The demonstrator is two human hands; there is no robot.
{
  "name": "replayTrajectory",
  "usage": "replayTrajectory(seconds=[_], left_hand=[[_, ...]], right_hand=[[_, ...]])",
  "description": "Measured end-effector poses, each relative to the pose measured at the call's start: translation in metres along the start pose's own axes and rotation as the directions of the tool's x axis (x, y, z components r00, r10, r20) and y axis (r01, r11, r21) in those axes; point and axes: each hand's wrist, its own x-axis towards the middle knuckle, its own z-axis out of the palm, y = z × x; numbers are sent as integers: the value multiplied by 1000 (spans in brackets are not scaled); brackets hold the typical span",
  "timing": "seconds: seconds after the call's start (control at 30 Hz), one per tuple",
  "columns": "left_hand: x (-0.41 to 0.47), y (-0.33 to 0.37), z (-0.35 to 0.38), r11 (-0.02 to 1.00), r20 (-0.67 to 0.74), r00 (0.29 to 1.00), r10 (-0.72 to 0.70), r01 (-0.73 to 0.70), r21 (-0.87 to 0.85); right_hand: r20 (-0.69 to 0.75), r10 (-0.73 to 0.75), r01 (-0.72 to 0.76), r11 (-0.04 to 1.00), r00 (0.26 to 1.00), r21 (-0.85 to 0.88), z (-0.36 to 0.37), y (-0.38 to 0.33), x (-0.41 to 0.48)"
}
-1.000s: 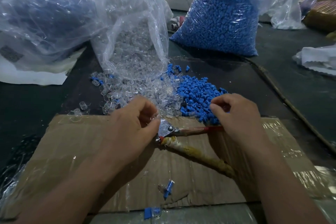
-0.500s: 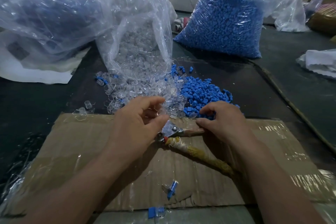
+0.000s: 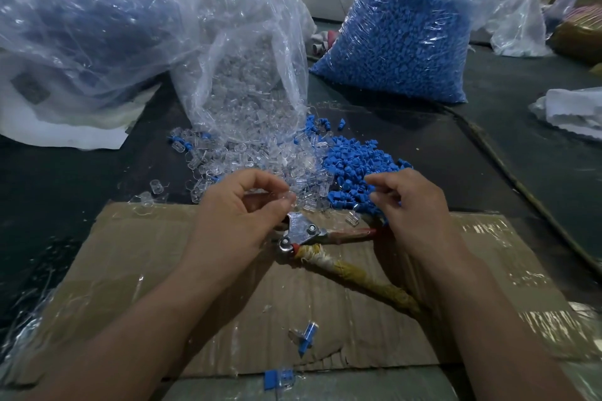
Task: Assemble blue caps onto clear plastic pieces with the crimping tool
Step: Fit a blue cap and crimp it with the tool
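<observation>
Right hand (image 3: 410,205) has left the crimping tool (image 3: 306,233), now over blue caps (image 3: 355,166) by far edge of cardboard (image 3: 163,270); grip can't tell. My left hand (image 3: 241,215) pinches clear piece (image 3: 288,197) above tool head. Next, I'd say: pick one cap, seat it square b4 crimping.

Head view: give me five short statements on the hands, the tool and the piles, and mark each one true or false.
1. The left hand pinches a clear piece. True.
2. The crimping tool stands upright inside a bag. False: it lies on the cardboard.
3. The loose blue caps lie left of the clear pile. False: they lie right of it.
4. A capped piece lies on the near part of the cardboard. True.
5. The bag of blue caps stands behind the loose blue caps. True.
</observation>
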Motion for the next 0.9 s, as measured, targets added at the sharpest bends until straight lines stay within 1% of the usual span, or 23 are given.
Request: replayTrajectory(seconds=[0.13,0.2,0.27,0.33,0.5,0.63,0.73,0.8,0.9], left_hand=[[-1,1,0,1000,-1,1000,-26,26,-5],[-2,1,0,1000,-9,1000,-5,5,16],[-1,2,0,996,-29,998,50,-48,72],[-1,3,-1,992,-44,996,75,-70,102],[-4,7,1,1000,-6,1000,-17,17,0],[-5,9,3,995,3,997,-82,82,-59],[-7,11,6,990,6,996,-92,92,-106],[-7,11,7,991,-2,997,-82,82,-109],[-5,8,7,993,0,997,-74,74,-95]], right_hand=[[18,-6,6,1000,1000,1,-1,1,0],[28,7,-7,1000,1000,17,-1,1,0],[29,27,-29,998,999,53,-1,-1,-1],[17,41,-43,992,999,122,-1,-3,-3],[10,85,-83,937,996,338,-3,-14,-7],[-53,50,-20,889,997,457,-6,-29,-13],[-30,13,6,827,999,562,-4,-43,-22],[-47,-53,70,830,998,554,0,-51,-27],[-116,-137,177,845,984,505,7,-60,-31]])
